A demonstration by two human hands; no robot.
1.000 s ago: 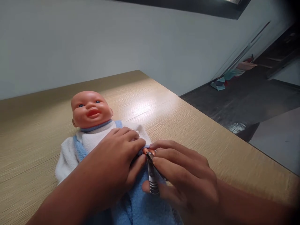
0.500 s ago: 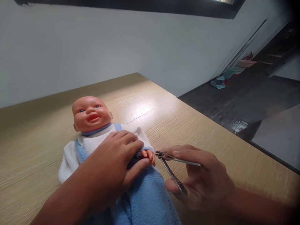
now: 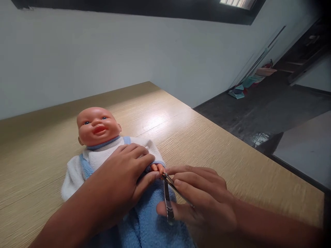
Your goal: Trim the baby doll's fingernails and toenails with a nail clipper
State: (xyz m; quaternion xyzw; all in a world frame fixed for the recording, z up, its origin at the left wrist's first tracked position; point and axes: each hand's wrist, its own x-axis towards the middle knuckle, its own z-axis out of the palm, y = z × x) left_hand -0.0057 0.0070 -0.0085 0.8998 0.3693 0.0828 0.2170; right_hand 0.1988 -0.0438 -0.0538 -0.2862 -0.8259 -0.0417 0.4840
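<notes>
A baby doll (image 3: 97, 125) in a white top and blue overalls lies on its back on the wooden table (image 3: 196, 144). My left hand (image 3: 129, 168) rests across its chest, with the fingers wrapped round the doll's hand (image 3: 158, 168) at the cuff. Between the thumb and fingers of my right hand (image 3: 204, 196) is a metal nail clipper (image 3: 168, 201), its lever swung apart from the body. The clipper's jaw end touches or nearly touches the doll's fingertips; the exact contact is too small to tell.
A pale wall (image 3: 103, 51) rises behind the table, below a dark window frame (image 3: 155, 10). To the right, past the table edge, lies a dark floor (image 3: 232, 117). A blue dustpan (image 3: 236, 92) and a pink basin (image 3: 266, 71) stand by the wall.
My right hand has moved left, bringing the nail clipper from beside the doll's hand to its fingertips and turning it steeper. My left hand keeps its hold. The view has shifted slightly.
</notes>
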